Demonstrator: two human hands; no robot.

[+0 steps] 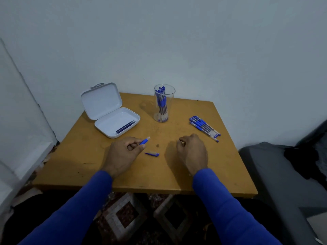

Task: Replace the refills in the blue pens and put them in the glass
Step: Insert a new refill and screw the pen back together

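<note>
Blue pen barrel with a pale open end (144, 140) is sitting pinched in your left hand (123, 152) above the tan wooden table (88, 156). Your right hand (192, 151) is curling closed; whether it is holding anything, I cannot tell. Clear glass tumbler (163, 103) is standing behind, pens inside.

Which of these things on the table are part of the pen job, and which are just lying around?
In the job:
pen barrel in left hand
right hand
cap
small tip
refills in white case
glass
waiting pens

Lying about:
dark cloth on grey seat
</note>
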